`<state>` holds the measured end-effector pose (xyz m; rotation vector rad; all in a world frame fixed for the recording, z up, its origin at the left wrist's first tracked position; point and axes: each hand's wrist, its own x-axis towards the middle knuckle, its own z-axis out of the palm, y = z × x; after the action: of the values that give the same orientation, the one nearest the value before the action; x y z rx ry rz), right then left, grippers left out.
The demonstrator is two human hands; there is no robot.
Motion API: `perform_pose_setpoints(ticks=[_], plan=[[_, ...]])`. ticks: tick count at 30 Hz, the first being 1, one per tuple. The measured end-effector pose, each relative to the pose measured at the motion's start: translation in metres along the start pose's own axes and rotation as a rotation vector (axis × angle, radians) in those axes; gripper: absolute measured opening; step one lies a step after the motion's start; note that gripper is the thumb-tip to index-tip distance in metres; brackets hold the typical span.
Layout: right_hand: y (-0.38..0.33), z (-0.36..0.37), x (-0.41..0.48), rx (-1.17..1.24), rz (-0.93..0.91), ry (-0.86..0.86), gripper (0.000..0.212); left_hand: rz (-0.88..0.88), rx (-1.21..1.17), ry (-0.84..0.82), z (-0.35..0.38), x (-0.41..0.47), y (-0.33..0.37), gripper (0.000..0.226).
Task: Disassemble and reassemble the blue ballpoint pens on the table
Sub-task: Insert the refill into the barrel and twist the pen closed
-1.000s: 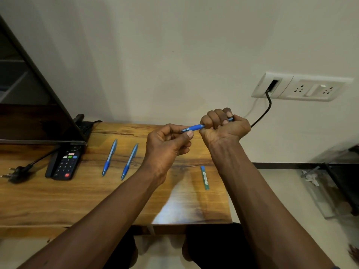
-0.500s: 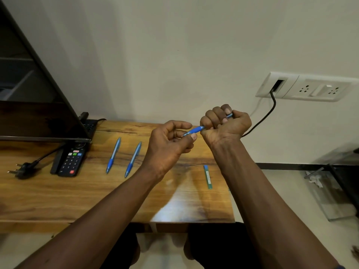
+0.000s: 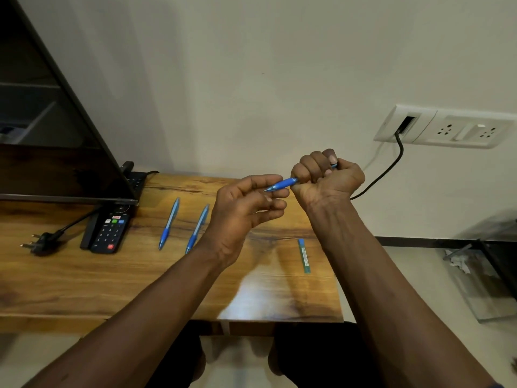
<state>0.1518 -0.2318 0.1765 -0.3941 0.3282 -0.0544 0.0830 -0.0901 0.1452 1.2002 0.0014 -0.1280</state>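
A blue ballpoint pen (image 3: 284,183) is held in the air above the wooden table (image 3: 84,281). My right hand (image 3: 326,177) grips its rear half in a fist, so only the blue grip and tip stick out to the left. My left hand (image 3: 246,208) has its thumb under the tip end and its index finger just above it, pinching lightly, with the metal tip showing. Two more blue pens (image 3: 169,222) (image 3: 197,228) lie side by side on the table, left of my left hand. A small blue-green strip (image 3: 304,256) lies on the table below my right wrist.
A black remote (image 3: 110,229) and a loose black plug (image 3: 39,243) lie at the left, under a dark screen (image 3: 56,152). A cable runs from the wall socket (image 3: 444,127) down behind the table. A clear container (image 3: 481,281) stands on the floor at the right.
My left thumb and fingers have loosened and slid back along the pen's front end, so the tip now shows. Both hands and the pen stay at about the same spot.
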Motion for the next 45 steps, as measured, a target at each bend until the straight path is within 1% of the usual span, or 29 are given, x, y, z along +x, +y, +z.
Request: perform_pose_setpoints(ticks=[3,4,6,11,17,23,27,29,32,34,36,38,40,43,45], plan=[[0.000,-0.002,0.001,0.046,0.015,0.008,0.011,-0.159,-0.263,-0.087,-0.007,0.000,0.005,0.043],[0.000,-0.002,0.001,0.058,0.020,0.013,0.011,-0.190,-0.327,-0.116,-0.009,0.000,0.006,0.045],[0.000,-0.003,0.001,0.084,0.031,0.018,0.012,-0.206,-0.379,-0.148,-0.012,0.000,0.006,0.042],[0.002,-0.003,0.000,0.146,0.064,0.000,0.012,-0.181,-0.388,-0.106,-0.011,0.004,0.001,0.035],[0.003,-0.009,0.000,0.181,0.102,-0.041,0.018,-0.204,-0.423,-0.076,-0.010,0.000,0.000,0.030],[0.006,-0.002,-0.002,0.082,0.076,-0.039,0.012,-0.223,-0.418,-0.078,-0.015,-0.003,0.001,0.033],[0.009,0.002,-0.003,0.078,0.076,-0.030,0.012,-0.213,-0.409,-0.082,-0.018,-0.004,0.003,0.033],[0.012,0.000,-0.002,0.104,0.093,-0.008,0.015,-0.206,-0.418,-0.070,-0.019,-0.005,0.001,0.032],[0.017,-0.006,0.000,0.162,0.134,0.011,0.031,-0.203,-0.426,-0.048,-0.023,-0.006,-0.002,0.033],[0.020,-0.008,-0.001,0.163,0.159,-0.022,0.035,-0.206,-0.359,-0.042,-0.028,-0.005,-0.001,0.028],[0.027,-0.007,-0.002,0.116,0.179,-0.073,0.034,-0.193,-0.195,-0.028,-0.038,-0.004,0.006,0.022],[0.037,-0.004,-0.004,0.040,0.206,-0.107,0.031,-0.164,-0.009,-0.024,-0.050,-0.003,0.014,0.024],[0.049,0.001,-0.007,-0.057,0.252,-0.133,0.026,-0.121,0.184,-0.013,-0.065,-0.005,0.020,0.024],[0.066,0.007,-0.013,-0.278,0.311,-0.174,0.018,-0.038,0.509,-0.006,-0.088,-0.008,0.023,0.013],[0.074,0.011,-0.018,-0.417,0.336,-0.215,0.014,-0.010,0.634,-0.014,-0.103,-0.010,0.024,0.020]])
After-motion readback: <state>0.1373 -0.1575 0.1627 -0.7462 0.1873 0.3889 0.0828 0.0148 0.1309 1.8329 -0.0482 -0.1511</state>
